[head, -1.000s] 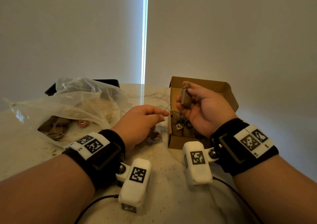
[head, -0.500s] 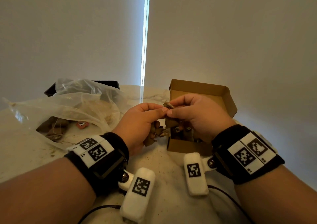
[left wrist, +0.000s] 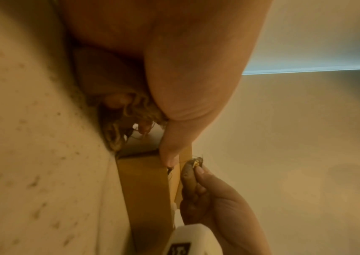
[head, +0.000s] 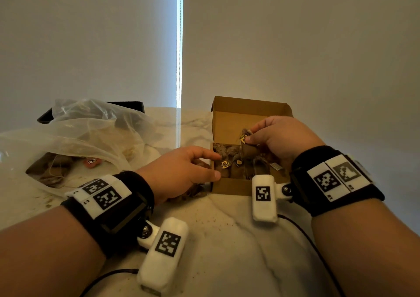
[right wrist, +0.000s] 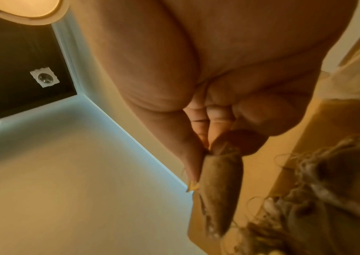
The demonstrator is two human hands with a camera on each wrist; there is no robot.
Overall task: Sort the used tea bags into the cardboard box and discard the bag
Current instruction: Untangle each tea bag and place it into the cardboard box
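The open cardboard box [head: 227, 186] stands at centre right with several used tea bags [head: 229, 152] inside. My right hand [head: 247, 135] hovers over the box and pinches a brown tea bag [head: 250, 152] with a yellow tag; the right wrist view shows this tea bag [right wrist: 218, 189] hanging from the fingertips. My left hand [head: 213, 164] lies against the box's left wall, index finger and thumb stretched toward it. Its lower fingers curl into a clump of tea bags [left wrist: 118, 131] on the table. More tea bags [head: 50, 167] lie in the clear plastic bag [head: 91, 133] at the left.
A black tray [head: 127, 105] sits behind the plastic bag. Tea crumbs speckle the marble table [head: 227, 240] in front of the box. Blinds close off the far side, and the box's raised lid [head: 250, 114] stands toward them.
The hands, joined at the box's left corner half a second ago, have parted. My right hand carried the tea bag over the box; my left dropped to the box's left wall.
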